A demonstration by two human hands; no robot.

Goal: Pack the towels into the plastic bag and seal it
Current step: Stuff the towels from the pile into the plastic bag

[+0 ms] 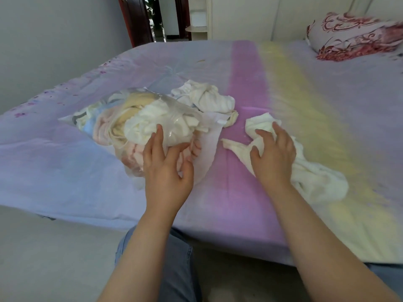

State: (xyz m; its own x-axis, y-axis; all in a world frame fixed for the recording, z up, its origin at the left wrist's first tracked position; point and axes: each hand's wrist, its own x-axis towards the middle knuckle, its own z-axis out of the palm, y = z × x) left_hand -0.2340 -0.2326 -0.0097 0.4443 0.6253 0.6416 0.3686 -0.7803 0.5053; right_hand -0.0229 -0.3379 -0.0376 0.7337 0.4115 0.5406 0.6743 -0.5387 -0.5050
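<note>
A clear plastic bag (122, 118) stuffed with white, yellow and pink towels lies on the bed, its open mouth flap facing right. My left hand (168, 164) holds the bag's mouth, some fingers inside under the film and the others on top of it. To the right a loose white towel (305, 177) lies crumpled on the sheet; my right hand (272, 155) rests on its near end with fingers spread and slightly bent into the cloth. A second white towel pile (209, 98) sits just behind the bag.
The bed (250, 192) has a purple, pink and yellow striped sheet. A red-patterned pillow (353, 33) lies at the far right corner. An open doorway (161, 16) is behind the bed. My knees in jeans are at the bed's near edge.
</note>
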